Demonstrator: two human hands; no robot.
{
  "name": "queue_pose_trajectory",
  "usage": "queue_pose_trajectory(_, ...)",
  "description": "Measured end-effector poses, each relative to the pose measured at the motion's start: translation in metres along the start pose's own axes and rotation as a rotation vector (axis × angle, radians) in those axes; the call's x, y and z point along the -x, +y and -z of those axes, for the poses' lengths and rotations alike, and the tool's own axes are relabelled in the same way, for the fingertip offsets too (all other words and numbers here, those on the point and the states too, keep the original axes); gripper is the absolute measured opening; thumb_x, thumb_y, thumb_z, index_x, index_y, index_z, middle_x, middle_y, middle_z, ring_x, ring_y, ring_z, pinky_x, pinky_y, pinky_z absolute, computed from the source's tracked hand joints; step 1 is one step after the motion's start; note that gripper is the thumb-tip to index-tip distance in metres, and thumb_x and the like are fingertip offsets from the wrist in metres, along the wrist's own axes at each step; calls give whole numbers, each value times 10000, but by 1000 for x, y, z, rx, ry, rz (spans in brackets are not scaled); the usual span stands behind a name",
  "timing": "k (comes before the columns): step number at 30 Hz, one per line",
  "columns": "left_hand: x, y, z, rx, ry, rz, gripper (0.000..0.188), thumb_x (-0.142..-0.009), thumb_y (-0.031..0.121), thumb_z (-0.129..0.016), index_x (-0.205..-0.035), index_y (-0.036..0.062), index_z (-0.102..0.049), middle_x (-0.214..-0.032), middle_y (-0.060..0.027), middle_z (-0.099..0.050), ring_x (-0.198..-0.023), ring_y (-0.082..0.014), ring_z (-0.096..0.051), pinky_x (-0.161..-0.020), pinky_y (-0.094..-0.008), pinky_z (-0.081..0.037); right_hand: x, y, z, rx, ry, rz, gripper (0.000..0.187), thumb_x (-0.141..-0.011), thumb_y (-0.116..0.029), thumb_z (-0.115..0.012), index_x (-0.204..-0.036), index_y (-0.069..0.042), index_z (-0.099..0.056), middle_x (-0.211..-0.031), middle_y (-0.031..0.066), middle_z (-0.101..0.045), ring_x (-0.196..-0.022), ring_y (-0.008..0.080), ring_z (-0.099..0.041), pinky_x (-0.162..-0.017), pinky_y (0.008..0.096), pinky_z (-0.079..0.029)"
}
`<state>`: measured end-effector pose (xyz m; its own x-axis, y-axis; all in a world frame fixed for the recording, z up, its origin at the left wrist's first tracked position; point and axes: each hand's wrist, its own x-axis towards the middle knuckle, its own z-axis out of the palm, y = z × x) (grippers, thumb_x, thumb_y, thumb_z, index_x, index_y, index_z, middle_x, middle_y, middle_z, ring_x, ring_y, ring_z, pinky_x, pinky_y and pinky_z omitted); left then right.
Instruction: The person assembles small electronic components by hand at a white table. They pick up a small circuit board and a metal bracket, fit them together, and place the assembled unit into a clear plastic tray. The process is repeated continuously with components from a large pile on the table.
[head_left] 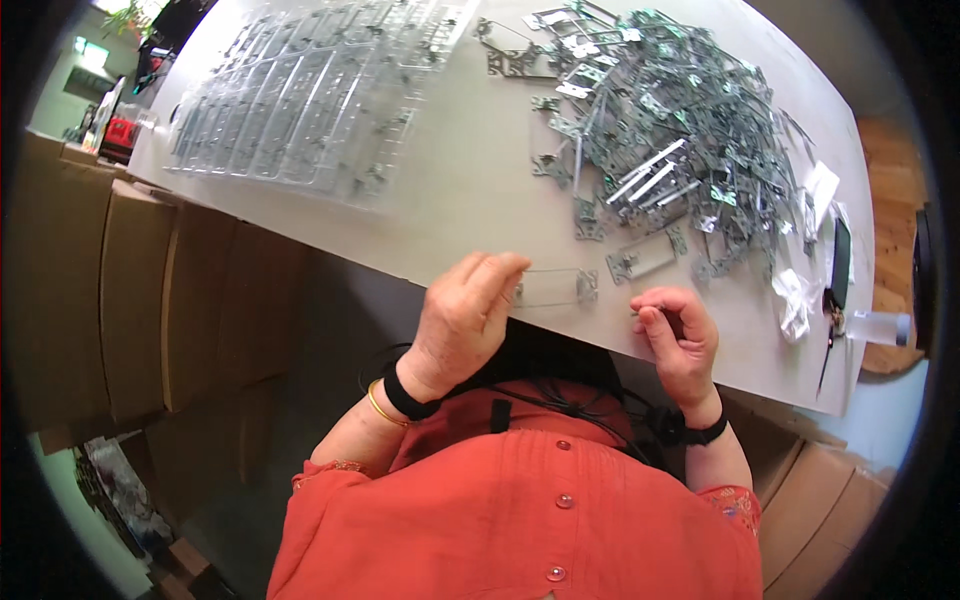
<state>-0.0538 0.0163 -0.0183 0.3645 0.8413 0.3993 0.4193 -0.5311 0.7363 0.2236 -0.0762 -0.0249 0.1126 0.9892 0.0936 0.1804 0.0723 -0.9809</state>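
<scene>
My left hand (465,315) is above the table's near edge, fingers pinched round one end of a thin metal bracket frame (588,286). Two slim rods run from my fingertips to a small grey bracket at its far end. To the right, my right hand (682,338) is closed, thumb against fingertips; a tiny thing seems to be between them, too small to make out. A similar metal frame (645,257) lies flat on the table just beyond the right hand. Behind it rises a large heap of grey metal brackets and rods (690,130).
Clear plastic compartment trays (290,110) holding small parts cover the table's far left. Crumpled white paper (795,302), a dark-handled tool (838,265) and a translucent cylinder (878,328) are by the right edge. Cardboard boxes (140,290) stand left of the table (450,190).
</scene>
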Motion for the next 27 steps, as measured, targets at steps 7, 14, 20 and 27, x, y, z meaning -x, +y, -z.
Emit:
queue_pose_trajectory(7,-7,1,-1,20,-44,48,159,-1014,39,-744,-1168,4,-722,-975,-136,-702,-786,-250,-690,-694,-342,-555,-1,-3,-8,-102,22,-76,107,-1083,-48,-698,-1187,-24,-689,-1094,35,-727,-905,81,-710,-794,221,-570)
queue_pose_trajectory(14,-3,8,0,49,-126,91,431,-920,68,-855,-1309,20,-676,-1166,-138,-667,-814,-195,-691,-667,-318,-587,-7,-1,-25,-119,33,4,116,-1081,-19,-687,-1196,-12,-690,-1131,57,-730,-931,99,-724,-837,244,-596)
queue_pose_trajectory(20,0,0,-2,34,-122,57,444,-923,60,-845,-1330,27,-670,-1232,-148,-648,-827,-216,-700,-683,-330,-601,-12,2,-27,-73,56,37,141,-1072,-3,-691,-1211,-11,-710,-1133,70,-732,-930,110,-724,-844,262,-599)
queue_pose_trajectory(27,0,-9,-1,28,-152,-23,430,-941,75,-824,-1343,40,-675,-1211,-158,-669,-819,-242,-693,-698,-350,-594,-20,2,-35,39,116,82,152,-1068,1,-695,-1219,-13,-711,-1108,62,-738,-899,102,-718,-828,254,-592)
